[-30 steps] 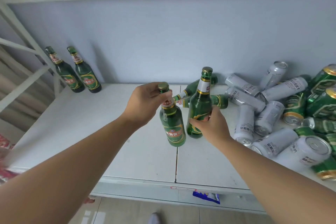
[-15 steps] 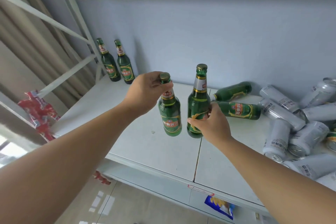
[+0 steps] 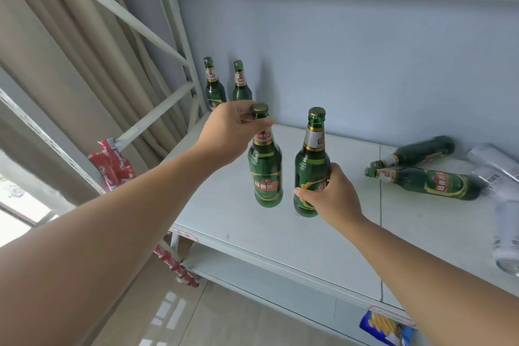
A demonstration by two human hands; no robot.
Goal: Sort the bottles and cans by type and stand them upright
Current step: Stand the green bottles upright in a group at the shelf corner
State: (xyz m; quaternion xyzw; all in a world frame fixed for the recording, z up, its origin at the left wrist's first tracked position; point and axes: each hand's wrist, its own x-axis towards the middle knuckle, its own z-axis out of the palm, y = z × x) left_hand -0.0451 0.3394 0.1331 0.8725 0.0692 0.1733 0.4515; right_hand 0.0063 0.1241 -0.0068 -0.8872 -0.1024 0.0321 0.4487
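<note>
My left hand (image 3: 229,133) grips the neck of a green beer bottle (image 3: 266,174), held upright above the white shelf (image 3: 252,233). My right hand (image 3: 331,198) wraps the lower body of a second green bottle (image 3: 311,160), also upright and just right of the first. Two more green bottles (image 3: 214,87) (image 3: 241,84) stand upright at the shelf's back left corner. Two green bottles (image 3: 432,181) (image 3: 421,150) lie on their sides at the right. Silver cans (image 3: 502,166) lie at the far right edge.
The white metal rack frame (image 3: 157,118) with a diagonal brace runs along the left. A curtain hangs behind it. Red packets (image 3: 113,166) sit at the left of the rack. A blue packet (image 3: 384,327) lies on the lower shelf.
Both hands have carried their bottles leftward along the shelf, toward the two standing bottles. The view has swung left, so most of the cans have left the frame.
</note>
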